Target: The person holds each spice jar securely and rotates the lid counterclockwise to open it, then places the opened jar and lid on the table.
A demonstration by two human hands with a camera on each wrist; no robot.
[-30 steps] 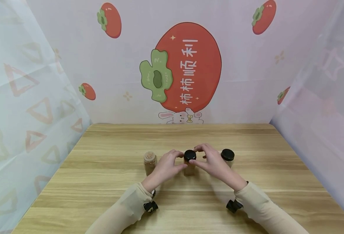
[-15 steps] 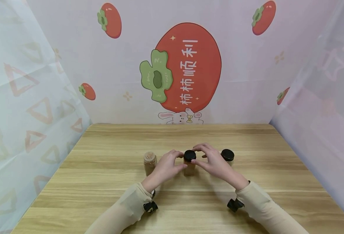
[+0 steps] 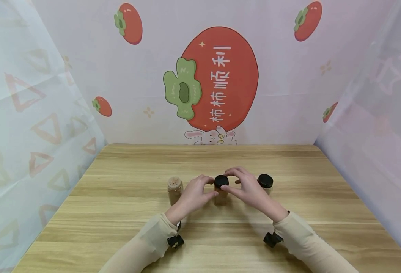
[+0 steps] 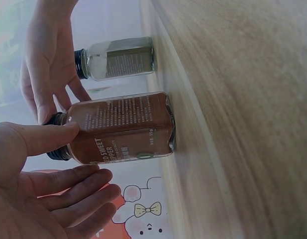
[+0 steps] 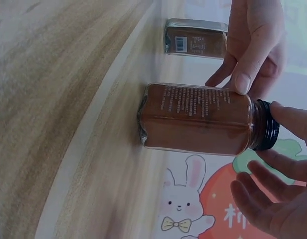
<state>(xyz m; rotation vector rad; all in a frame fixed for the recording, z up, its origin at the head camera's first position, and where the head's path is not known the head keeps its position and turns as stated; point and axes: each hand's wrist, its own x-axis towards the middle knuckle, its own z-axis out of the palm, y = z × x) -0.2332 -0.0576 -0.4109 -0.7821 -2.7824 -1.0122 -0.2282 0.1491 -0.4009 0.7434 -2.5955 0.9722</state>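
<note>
In the head view a spice jar (image 3: 220, 199) of red-brown powder stands upright on the wooden table between my hands. Its label partly reads "SWEET" in the left wrist view. My left hand (image 3: 194, 194) grips the jar's body just below the neck, thumb on the near side. With thumb and fingers, my right hand (image 3: 251, 191) pinches the black lid (image 5: 266, 127), which sits on the jar's neck. To the left stands a brown-powder jar (image 3: 175, 184) with a holed shaker top and no black lid. A black-lidded jar (image 4: 128, 59) of grey-green powder stands behind my right hand.
The wooden table (image 3: 125, 212) runs back to a printed backdrop (image 3: 275, 125) with persimmons and a rabbit. Printed cloth walls (image 3: 43, 125) rise on both sides. Black wrist-worn devices (image 3: 175, 241) sit at both sleeve cuffs.
My right hand and wrist shift slightly to the right, then back, as the thumb moves along the lid's edge. My left hand and the jars stay put.
</note>
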